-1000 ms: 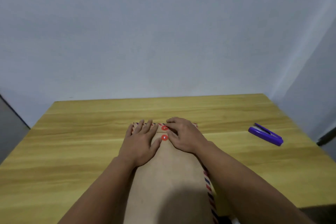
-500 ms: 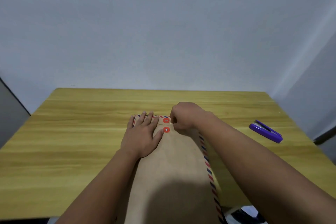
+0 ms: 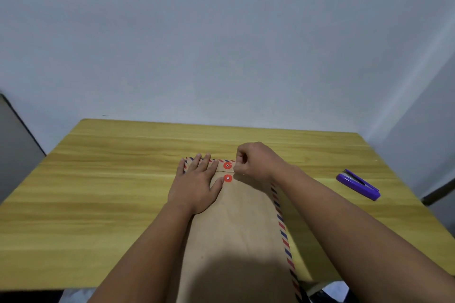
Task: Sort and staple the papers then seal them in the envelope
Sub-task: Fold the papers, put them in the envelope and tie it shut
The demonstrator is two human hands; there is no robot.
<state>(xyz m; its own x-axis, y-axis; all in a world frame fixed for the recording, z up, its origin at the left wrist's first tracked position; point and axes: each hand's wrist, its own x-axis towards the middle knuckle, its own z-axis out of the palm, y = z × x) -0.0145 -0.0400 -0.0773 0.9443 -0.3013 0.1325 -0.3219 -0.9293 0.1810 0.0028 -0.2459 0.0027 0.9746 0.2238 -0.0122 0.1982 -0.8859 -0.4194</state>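
A brown envelope (image 3: 236,229) with a red-and-blue striped border lies lengthwise on the wooden table (image 3: 98,192), its folded flap at the far end. Two red closure discs (image 3: 227,171) sit one above the other on the flap and body. My left hand (image 3: 197,184) lies flat on the flap's left part, fingers straight, thumb by the lower disc. My right hand (image 3: 256,162) is curled into a fist just right of the discs and pinches a thin string that runs to the upper disc. The papers are not visible.
A purple stapler (image 3: 358,184) lies on the table at the right. A pale wall stands behind the table's far edge. The envelope's near end overhangs the table's front edge toward me.
My right hand has lifted from lying flat on the flap and curled into a fist, pinching the string beside the discs. The left hand stays flat. The camera has tilted a little.
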